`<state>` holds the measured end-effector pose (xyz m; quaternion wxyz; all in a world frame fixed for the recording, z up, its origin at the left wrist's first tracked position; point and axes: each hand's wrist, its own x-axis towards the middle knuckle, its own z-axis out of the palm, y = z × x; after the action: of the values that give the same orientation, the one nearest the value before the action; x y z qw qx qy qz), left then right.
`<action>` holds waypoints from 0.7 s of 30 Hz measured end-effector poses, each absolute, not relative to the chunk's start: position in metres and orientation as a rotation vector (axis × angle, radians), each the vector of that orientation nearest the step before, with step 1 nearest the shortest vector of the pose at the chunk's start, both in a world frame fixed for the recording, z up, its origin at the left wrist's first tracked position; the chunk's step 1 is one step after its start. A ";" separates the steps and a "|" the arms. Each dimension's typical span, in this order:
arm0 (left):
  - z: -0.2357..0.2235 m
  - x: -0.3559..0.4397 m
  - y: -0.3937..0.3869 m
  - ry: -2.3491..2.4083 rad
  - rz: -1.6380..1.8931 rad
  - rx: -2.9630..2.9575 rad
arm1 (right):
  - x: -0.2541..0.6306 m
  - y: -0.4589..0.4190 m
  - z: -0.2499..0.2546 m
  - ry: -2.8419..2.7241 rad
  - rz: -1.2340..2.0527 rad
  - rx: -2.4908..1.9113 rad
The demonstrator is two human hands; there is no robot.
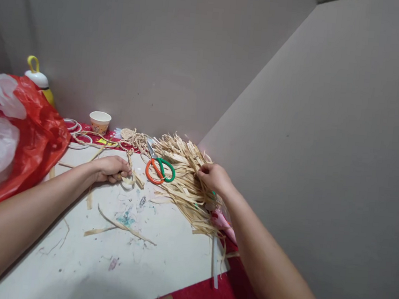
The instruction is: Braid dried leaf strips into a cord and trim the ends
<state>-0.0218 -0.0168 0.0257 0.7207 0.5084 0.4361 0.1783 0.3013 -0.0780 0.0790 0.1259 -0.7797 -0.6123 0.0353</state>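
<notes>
My left hand (113, 169) is closed around the end of a braided raffia cord (130, 157), with loose strip ends poking out past the fingers. The cord runs back toward a coiled heap of braid (135, 138). Over on the right, my right hand (213, 175) pinches at strips in a big pile of dry straw-coloured raffia (187, 167). Between the hands, scissors (160, 169) with one orange and one green handle lie against the pile's left edge, blades pointing away from me.
A paper cup (99, 122) and white rings (80, 141) stand near the wall. Red and white plastic bags (35, 129) and a yellow-topped bottle (37, 77) fill the left. Loose strips (121, 225) lie on the stained white board (103, 272). Grey walls enclose the back and right.
</notes>
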 end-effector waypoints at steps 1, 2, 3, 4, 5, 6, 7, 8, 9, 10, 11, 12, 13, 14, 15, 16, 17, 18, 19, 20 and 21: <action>0.026 -0.022 -0.017 0.967 0.393 1.128 | 0.300 -0.082 0.083 -1.726 0.189 -2.181; 0.026 -0.023 -0.017 0.970 0.391 1.133 | 0.298 -0.087 0.088 -1.662 0.300 -2.082; 0.026 -0.023 -0.017 0.970 0.387 1.138 | 0.295 -0.092 0.095 -1.594 0.428 -1.978; 0.025 -0.023 -0.017 0.969 0.383 1.143 | 0.290 -0.097 0.103 -1.520 0.556 -1.876; 0.025 -0.024 -0.016 0.966 0.381 1.148 | 0.284 -0.103 0.111 -1.449 0.669 -1.782; 0.024 -0.024 -0.016 0.966 0.377 1.151 | 0.278 -0.108 0.119 -1.383 0.755 -1.701; 0.023 -0.024 -0.015 0.967 0.373 1.153 | 0.271 -0.112 0.127 -1.326 0.811 -1.635; 0.022 -0.024 -0.015 0.967 0.369 1.156 | 0.264 -0.116 0.134 -1.277 0.843 -1.584; 0.022 -0.025 -0.015 0.966 0.362 1.160 | 0.257 -0.119 0.140 -1.236 0.862 -1.549; 0.022 -0.025 -0.015 0.965 0.357 1.165 | 0.251 -0.122 0.144 -1.202 0.871 -1.524; 0.023 -0.025 -0.016 0.966 0.353 1.172 | 0.246 -0.124 0.148 -1.175 0.877 -1.505; 0.024 -0.025 -0.017 0.969 0.354 1.181 | 0.241 -0.126 0.151 -1.151 0.880 -1.486; 0.025 -0.026 -0.018 0.975 0.357 1.193 | 0.238 -0.129 0.152 -1.133 0.879 -1.467; 0.027 -0.026 -0.020 0.985 0.363 1.205 | 0.235 -0.131 0.153 -1.124 0.874 -1.450; 0.028 -0.026 -0.021 0.999 0.372 1.216 | 0.233 -0.132 0.153 -1.122 0.868 -1.445; 0.030 -0.026 -0.023 1.012 0.382 1.228 | 0.232 -0.134 0.152 -1.121 0.861 -1.459; 0.031 -0.026 -0.024 1.021 0.389 1.240 | 0.232 -0.135 0.150 -1.113 0.856 -1.501; 0.031 -0.026 -0.026 1.025 0.393 1.248 | 0.233 -0.135 0.148 -1.094 0.851 -1.571; 0.032 -0.026 -0.026 1.022 0.394 1.254 | 0.235 -0.136 0.145 -1.063 0.846 -1.655; 0.032 -0.027 -0.026 1.015 0.396 1.258 | 0.238 -0.136 0.143 -1.022 0.835 -1.725; 0.031 -0.027 -0.026 1.008 0.395 1.260 | 0.241 -0.137 0.141 -0.980 0.808 -1.755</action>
<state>-0.0265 -0.0262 0.0311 0.6745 0.5600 0.4479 0.1757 0.2413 -0.1369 0.1409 0.4685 -0.7156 -0.3998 0.3295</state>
